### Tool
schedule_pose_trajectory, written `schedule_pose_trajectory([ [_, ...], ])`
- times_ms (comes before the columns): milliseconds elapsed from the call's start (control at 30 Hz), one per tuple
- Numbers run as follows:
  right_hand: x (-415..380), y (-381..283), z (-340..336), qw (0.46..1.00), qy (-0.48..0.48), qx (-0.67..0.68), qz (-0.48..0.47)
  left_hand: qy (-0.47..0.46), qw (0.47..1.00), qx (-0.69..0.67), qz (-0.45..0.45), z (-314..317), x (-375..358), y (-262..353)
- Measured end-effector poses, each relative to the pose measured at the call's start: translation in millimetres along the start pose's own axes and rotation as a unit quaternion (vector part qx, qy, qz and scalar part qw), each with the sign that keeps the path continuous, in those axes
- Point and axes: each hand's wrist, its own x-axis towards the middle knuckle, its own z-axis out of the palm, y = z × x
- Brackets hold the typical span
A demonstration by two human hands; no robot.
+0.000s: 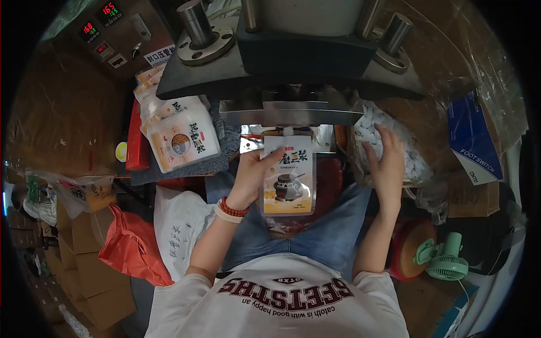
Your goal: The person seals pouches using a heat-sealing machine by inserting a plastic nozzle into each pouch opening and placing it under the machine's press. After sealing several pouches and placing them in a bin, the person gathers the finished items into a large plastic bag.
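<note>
My left hand [262,174], with a red beaded bracelet at the wrist, grips the left edge of a soy milk pouch [290,191], thumb on its printed front. The pouch hangs upright over my lap, its top edge just below the metal jaws [290,115] of a sealing machine. Over a container of small white plastic parts [414,155] on the right is my right hand [389,152], its fingers apart and nothing visible in them. Printed pouches of the same sort [183,141] lie stacked on a grey cloth [225,146] at the left.
The machine's heavy press [307,56] overhangs the work spot. Its control box [121,39] with lit displays stands at the upper left. A blue foot switch box [473,141] and a small green fan [448,265] are at the right. An orange bag [132,245] hangs at the left.
</note>
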Motion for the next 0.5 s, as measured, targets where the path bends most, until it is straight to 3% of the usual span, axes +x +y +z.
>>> schedule_pose_trajectory([
  [67,-4.5,28.4,35.1,0.986,-0.079,-0.145,-0.017,-0.011,0.999,-0.020,-0.032,-2.2,9.1,-1.5],
  [100,-7.5,32.9,38.3,0.995,-0.066,-0.075,0.006,-0.005,0.999,-0.034,-0.006,-0.2,11.2,-5.1],
  [200,-10.0,29.2,32.5,0.993,-0.109,-0.052,0.013,0.006,1.000,0.009,-0.017,-2.0,9.0,-4.6],
  [233,-9.1,25.9,30.5,0.993,-0.108,-0.048,0.009,-0.013,0.987,0.158,-0.019,-10.4,6.7,3.7],
  [267,-8.8,23.4,27.8,0.993,-0.106,-0.043,0.031,-0.009,0.987,0.158,-0.016,-19.5,1.6,10.6],
  [300,-6.7,22.8,26.4,0.993,-0.103,-0.039,0.052,0.131,0.902,0.386,0.144,-28.5,-5.2,16.5],
  [333,-5.7,25.9,28.3,0.993,-0.102,-0.038,0.050,0.257,0.723,0.574,0.286,-37.2,-13.3,21.6],
  [400,-7.6,33.9,34.4,0.997,-0.064,-0.049,0.020,0.344,0.471,0.776,0.241,-53.5,-30.6,31.4],
  [433,-9.2,32.6,33.5,0.996,-0.066,-0.048,0.020,0.322,0.467,0.797,0.207,-74.1,-34.4,20.8],
  [467,-10.1,29.9,31.7,0.999,0.002,-0.032,0.007,0.324,0.467,0.797,0.205,-92.1,-44.7,13.8],
  [500,-9.3,26.1,29.8,0.997,0.074,-0.016,-0.005,0.240,0.518,0.789,0.227,-108.2,-55.2,9.7],
])
